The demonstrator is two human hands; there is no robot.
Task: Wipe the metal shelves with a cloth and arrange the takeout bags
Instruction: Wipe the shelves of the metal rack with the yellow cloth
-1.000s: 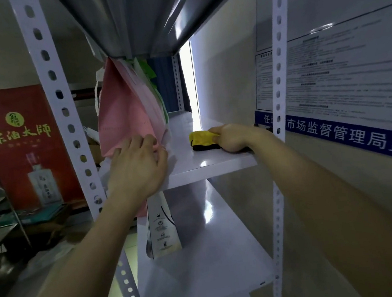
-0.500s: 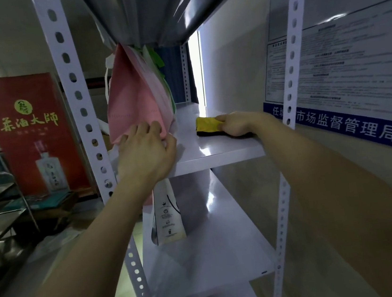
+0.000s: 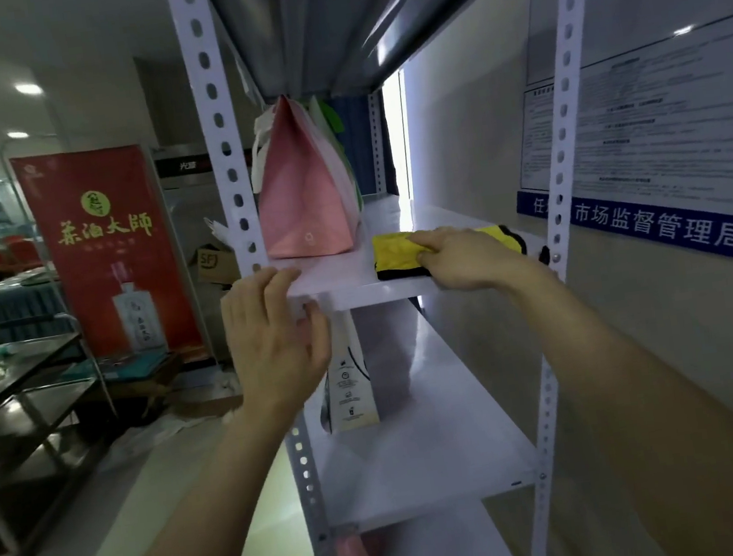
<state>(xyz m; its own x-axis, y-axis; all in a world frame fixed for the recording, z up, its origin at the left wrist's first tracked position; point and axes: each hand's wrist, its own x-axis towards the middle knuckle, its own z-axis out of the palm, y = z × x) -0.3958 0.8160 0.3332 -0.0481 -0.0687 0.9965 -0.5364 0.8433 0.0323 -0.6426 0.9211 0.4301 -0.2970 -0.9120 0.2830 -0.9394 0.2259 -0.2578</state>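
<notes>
**Wiping the shelf beside the pink bag**

The step in hand looks like the wipe itself. The pink bag (image 3: 304,202) stands upright on the metal shelf (image 3: 346,282), with more bags (image 3: 333,120) packed close behind it. Just right of the pink bag, and not touching it, the yellow cloth (image 3: 394,253) lies flat on the shelf. The right hand (image 3: 459,259) presses down on the cloth with its fingers (image 3: 426,243) fairly straight, pushing rather than clutching.

In front of the pink bag and to its left, the left hand (image 3: 272,335) holds nothing. Its fingers are loosely curved, with the tips resting on the shelf's front edge and the thumb below the lip, which reads as a light steadying touch rather than a firm clasp.

Below the pink bag, a white bag (image 3: 351,388) stands on the next shelf down.

The next move probably calls for sliding the cloth across the bare strip in front of the pink bag. To clean under the pink bag, the left hand would have to lift or shift it without tipping the bags behind
</notes>
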